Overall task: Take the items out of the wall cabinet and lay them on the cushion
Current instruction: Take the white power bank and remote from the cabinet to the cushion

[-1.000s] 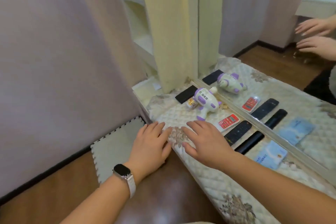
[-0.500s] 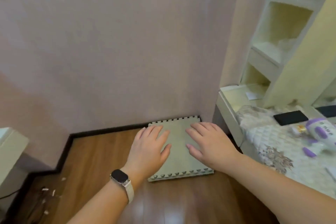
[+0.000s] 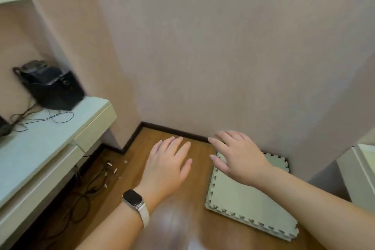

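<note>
A plain pinkish wall [image 3: 223, 57] rises beyond both hands, meeting a wooden floor [image 3: 142, 154] at a dark baseboard. To the left of the left hand [image 3: 167, 165] stands a pale desk [image 3: 40, 148] bearing a black device [image 3: 52, 87] and thin cables. Under the right hand [image 3: 237, 158] lies a grey-green foam mat [image 3: 249, 205] with interlocking toothed edges. Both hands are spread flat, palms down, holding nothing. A dark-faced watch [image 3: 133, 199] on a pale strap circles the left wrist. The cabinet and cushion are out of view.

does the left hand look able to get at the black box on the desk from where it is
Probably yes: the left hand is open and empty, and nothing stands between it and the black box on the desk, though it needs a reach leftward.
</note>
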Demonstrator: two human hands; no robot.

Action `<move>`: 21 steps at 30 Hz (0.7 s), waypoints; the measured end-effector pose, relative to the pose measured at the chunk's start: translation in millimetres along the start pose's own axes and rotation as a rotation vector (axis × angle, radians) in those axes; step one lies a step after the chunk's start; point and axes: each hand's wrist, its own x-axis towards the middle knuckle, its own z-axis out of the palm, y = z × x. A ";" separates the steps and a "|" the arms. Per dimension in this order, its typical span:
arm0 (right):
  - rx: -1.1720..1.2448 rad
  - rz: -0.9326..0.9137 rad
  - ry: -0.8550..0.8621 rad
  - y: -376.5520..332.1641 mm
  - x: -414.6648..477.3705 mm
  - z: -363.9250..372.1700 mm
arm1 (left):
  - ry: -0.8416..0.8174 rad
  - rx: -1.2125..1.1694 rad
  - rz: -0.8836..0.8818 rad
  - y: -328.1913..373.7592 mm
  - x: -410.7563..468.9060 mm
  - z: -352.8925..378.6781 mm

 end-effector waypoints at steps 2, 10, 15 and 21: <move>0.003 -0.051 -0.013 -5.9 24.9 6.0 | 0.012 0.009 -0.054 -16.8 1.8 -3.4; 0.078 -0.263 -0.005 -14.7 121.1 34.5 | 0.041 0.106 -0.250 -71.4 19.0 -15.0; 0.162 -0.404 0.036 -13.7 197.0 46.4 | 0.054 0.219 -0.426 -98.5 47.1 -29.5; 0.238 -0.556 0.092 -1.9 279.7 48.7 | 0.090 0.320 -0.529 -123.7 96.1 -43.2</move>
